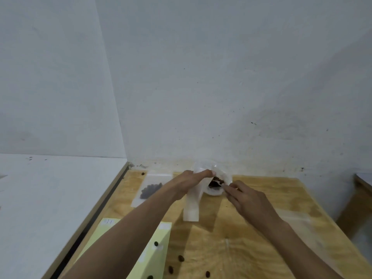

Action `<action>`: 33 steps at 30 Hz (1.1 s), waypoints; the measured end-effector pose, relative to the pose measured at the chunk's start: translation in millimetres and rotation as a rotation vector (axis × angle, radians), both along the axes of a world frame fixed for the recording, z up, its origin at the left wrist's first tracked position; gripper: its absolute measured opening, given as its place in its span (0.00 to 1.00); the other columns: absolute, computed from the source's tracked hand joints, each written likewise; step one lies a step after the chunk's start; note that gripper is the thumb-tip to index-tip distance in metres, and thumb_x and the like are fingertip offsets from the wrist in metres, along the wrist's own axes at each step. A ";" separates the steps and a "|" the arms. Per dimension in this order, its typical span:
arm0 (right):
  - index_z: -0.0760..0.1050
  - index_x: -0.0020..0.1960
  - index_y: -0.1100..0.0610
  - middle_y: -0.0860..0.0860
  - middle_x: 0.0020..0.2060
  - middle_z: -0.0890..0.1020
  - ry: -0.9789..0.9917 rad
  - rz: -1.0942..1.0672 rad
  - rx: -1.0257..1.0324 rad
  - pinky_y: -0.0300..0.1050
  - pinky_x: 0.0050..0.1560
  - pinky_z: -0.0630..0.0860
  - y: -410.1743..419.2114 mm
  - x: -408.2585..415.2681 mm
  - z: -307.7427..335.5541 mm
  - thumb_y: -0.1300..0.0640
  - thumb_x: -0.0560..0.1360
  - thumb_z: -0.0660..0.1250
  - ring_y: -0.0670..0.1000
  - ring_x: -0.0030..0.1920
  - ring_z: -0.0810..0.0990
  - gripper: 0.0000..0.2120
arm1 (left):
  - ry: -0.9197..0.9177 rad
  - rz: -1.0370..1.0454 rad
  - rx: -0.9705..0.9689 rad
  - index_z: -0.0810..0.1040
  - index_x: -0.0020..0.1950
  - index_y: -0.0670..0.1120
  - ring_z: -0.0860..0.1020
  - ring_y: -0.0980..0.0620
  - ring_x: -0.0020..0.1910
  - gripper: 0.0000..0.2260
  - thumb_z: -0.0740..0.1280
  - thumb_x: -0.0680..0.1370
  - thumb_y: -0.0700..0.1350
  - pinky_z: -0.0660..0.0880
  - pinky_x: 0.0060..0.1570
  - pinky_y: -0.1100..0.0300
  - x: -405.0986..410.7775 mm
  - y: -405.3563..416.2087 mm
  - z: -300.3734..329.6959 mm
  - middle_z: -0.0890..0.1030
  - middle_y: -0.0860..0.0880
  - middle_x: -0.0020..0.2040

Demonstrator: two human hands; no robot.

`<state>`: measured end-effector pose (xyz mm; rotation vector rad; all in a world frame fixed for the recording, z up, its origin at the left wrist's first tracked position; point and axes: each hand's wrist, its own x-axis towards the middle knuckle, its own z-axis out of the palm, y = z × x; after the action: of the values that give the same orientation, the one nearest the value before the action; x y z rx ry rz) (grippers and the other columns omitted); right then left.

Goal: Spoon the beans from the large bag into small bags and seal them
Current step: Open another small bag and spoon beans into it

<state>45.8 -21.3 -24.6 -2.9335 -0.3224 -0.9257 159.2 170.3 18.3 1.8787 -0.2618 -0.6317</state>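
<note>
My left hand [192, 181] grips the top of an empty small clear bag [192, 206], which hangs down to the wooden table [231, 248]. Just behind it stands the large clear bag [218, 178], open-mouthed, with dark brown beans [216, 181] showing inside. My right hand [246, 198] pinches a thin spoon handle [226, 186] whose bowl end is down among the beans. A filled small bag [150, 188] with dark beans lies flat at the back left of the table.
A pale yellow sheet [153, 248] lies at the front left. Several loose beans [181, 258] are scattered on it and near the table's front. Another clear bag [298, 217] lies flat under my right forearm. Walls close the back and left.
</note>
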 end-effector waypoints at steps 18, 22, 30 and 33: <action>0.71 0.30 0.61 0.55 0.27 0.75 0.234 -0.849 0.954 0.40 0.28 0.63 -15.3 44.2 25.2 0.54 0.80 0.62 0.54 0.27 0.72 0.21 | -0.372 -0.130 0.136 0.84 0.53 0.46 0.84 0.49 0.48 0.22 0.75 0.71 0.63 0.80 0.53 0.51 0.0 -38.8 25.1 0.85 0.47 0.49; 0.82 0.40 0.67 0.62 0.31 0.82 0.224 -0.756 1.142 0.43 0.31 0.70 -17.3 40.5 10.8 0.55 0.79 0.61 0.57 0.28 0.77 0.19 | -0.345 -0.087 0.175 0.83 0.55 0.48 0.82 0.50 0.50 0.22 0.74 0.71 0.63 0.78 0.53 0.53 6.6 -23.0 14.8 0.85 0.49 0.52; 0.82 0.40 0.57 0.55 0.26 0.80 0.156 -0.538 1.339 0.43 0.31 0.70 -4.3 12.9 17.7 0.57 0.81 0.60 0.55 0.28 0.76 0.16 | -0.365 -0.059 0.271 0.79 0.61 0.53 0.79 0.56 0.51 0.30 0.73 0.66 0.69 0.78 0.56 0.53 12.4 -2.9 -5.1 0.81 0.55 0.55; 0.82 0.39 0.58 0.56 0.26 0.81 0.131 -0.515 1.331 0.44 0.32 0.73 -4.2 11.7 30.9 0.57 0.81 0.60 0.56 0.29 0.78 0.16 | -0.418 -0.049 0.279 0.79 0.61 0.53 0.79 0.54 0.52 0.32 0.73 0.64 0.70 0.79 0.56 0.52 12.2 -1.1 -4.1 0.79 0.51 0.59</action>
<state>57.4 -25.5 6.3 -1.7715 0.7853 -0.5677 171.4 169.2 14.2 2.2733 -0.5118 -0.3115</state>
